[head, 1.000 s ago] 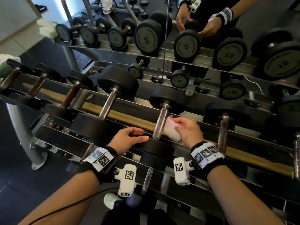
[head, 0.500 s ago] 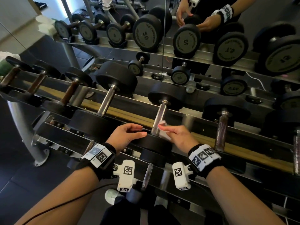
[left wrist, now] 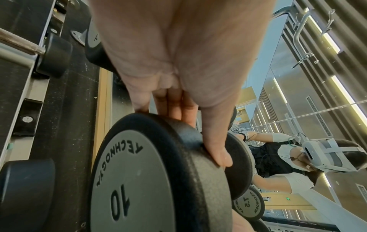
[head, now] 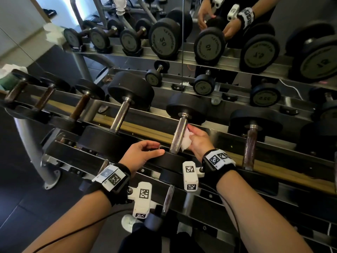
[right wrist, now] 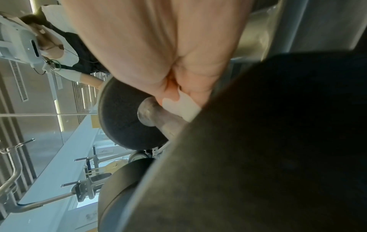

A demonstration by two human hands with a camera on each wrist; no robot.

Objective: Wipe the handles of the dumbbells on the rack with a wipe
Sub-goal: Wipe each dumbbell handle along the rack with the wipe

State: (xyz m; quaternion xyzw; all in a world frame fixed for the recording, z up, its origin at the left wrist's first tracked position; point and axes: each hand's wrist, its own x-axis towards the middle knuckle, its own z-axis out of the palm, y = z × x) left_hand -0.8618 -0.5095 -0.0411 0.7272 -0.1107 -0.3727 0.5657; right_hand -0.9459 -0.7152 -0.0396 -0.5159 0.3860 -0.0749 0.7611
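On the rack's upper tier lies a black dumbbell with a steel handle, marked 10 on its near head. My right hand pinches a white wipe and holds it against the right side of that handle, just below the far head. My left hand clasps the near head, with the fingers over its top rim and the thumb along its edge.
A bigger dumbbell with a steel handle lies to the left, and one with a rusty handle to the right. More handles stick out of the lower tier. A mirror behind repeats the rack. A white and green object sits far left.
My right hand slid the wipe down the handle toward the near head, then back up toward the far head. The left hand has stayed on the near head.
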